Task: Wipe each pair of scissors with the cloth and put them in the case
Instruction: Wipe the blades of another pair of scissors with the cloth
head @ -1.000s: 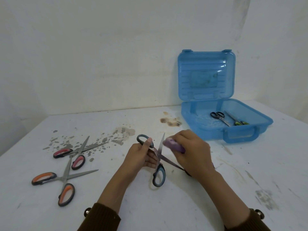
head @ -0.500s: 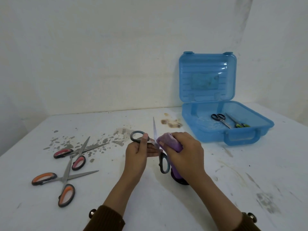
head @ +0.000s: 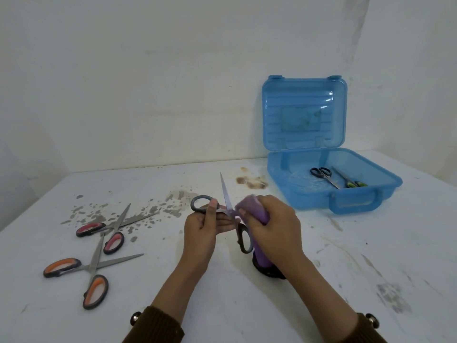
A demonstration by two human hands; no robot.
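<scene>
Wiping is the step in hand: we hold the grey-handled scissors spread open above the surface, one blade pointing up and away, and press the purple cloth against the metal near the pivot. Our left hand grips one handle loop, with the thumb laid on top and the other fingers curled beneath. The second loop hangs down between our hands. Our right hand is curled tightly round the bunched cloth.

Next, we judge, the cloth must run out along each blade to the tip, keeping clear of the edge. Then we close the pair and carry it to the blue case, open at the right rear, where a black-handled pair and a green-handled pair already lie. On the left, the red-handled scissors and orange-handled scissors wait, unwiped as far as we can tell.
</scene>
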